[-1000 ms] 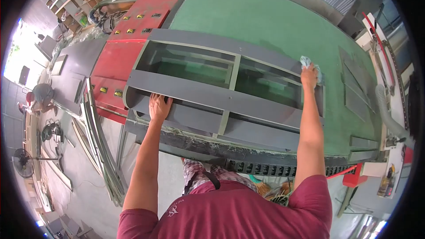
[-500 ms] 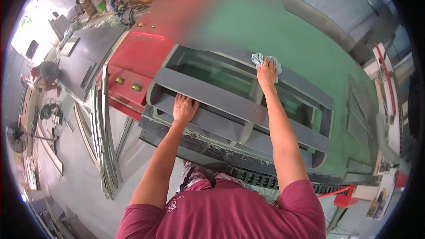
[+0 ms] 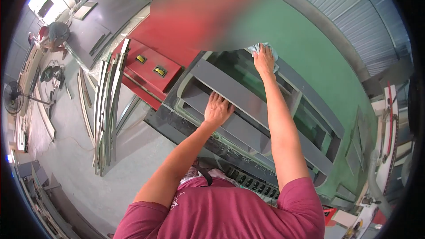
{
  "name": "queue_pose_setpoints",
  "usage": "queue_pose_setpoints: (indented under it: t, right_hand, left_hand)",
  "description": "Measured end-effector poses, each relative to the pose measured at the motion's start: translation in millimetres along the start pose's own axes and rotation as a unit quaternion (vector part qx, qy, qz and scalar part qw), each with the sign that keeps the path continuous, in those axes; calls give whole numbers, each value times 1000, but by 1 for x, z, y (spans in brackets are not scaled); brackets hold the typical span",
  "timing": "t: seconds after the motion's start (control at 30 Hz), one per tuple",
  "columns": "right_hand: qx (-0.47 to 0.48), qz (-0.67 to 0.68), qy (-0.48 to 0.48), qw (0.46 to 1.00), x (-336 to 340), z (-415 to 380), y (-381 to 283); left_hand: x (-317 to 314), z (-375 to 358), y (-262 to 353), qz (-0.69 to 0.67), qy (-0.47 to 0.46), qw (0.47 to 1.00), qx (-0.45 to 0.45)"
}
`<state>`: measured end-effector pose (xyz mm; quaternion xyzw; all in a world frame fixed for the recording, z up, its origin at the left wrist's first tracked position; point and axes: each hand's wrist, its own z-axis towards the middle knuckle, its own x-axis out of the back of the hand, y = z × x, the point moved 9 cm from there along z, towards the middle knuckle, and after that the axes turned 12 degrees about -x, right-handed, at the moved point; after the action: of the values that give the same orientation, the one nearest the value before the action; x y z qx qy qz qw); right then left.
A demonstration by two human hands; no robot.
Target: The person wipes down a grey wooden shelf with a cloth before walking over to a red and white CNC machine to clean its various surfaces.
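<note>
A grey panel frame (image 3: 239,89) with long slats and open bays lies on the green table surface (image 3: 318,44). On its nearer part rests my left hand (image 3: 218,109), fingers stretched out and fingertips reaching to the edge of the middle slat. My right hand (image 3: 264,60) presses a crumpled light-blue cloth (image 3: 276,57) against the far slat, with the cloth bunched under the palm and fingers. Part of the frame's far left corner is hidden by a blurred patch.
A red machine housing (image 3: 150,64) with yellow switches adjoins the table. Long metal strips (image 3: 108,106) lean at the left. Beyond them are a grey sheet stack (image 3: 106,17), a crouching person (image 3: 56,34) and a fan (image 3: 14,97). Rails (image 3: 389,119) stand at the right.
The view has turned, so the frame appears more slanted. My right hand and the cloth have slid toward the left end along the far slat. My left hand stays on the near part.
</note>
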<state>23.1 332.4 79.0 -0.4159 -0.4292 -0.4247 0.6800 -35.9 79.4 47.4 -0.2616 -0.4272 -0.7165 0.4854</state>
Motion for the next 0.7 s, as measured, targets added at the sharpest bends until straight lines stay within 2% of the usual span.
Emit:
queue_pose_setpoints:
  t: [0.33, 0.4, 0.53, 0.6, 0.63, 0.7]
  right_hand:
    - [121, 52, -65, 989, -38, 26, -122]
    - [135, 72, -48, 987, -33, 20, -134]
    - [173, 73, -22, 982, -21, -3, -146]
    - [182, 139, -96, 969, -17, -22, -152]
    - [193, 150, -98, 965, -9, -35, -158]
    - [228, 113, -52, 966, 10, -70, -172]
  left_hand:
    - [-12, -7, -9, -56, -57, 997, 13]
    - [-1, -5, -6, -51, 10, 999, -5]
    - [-10, -9, -8, -48, -38, 998, 2]
    - [-11, -8, -7, -48, -42, 998, -4]
    - [-10, -8, -7, -46, -39, 998, -4]
    - [-14, -8, -6, -33, -64, 997, -9]
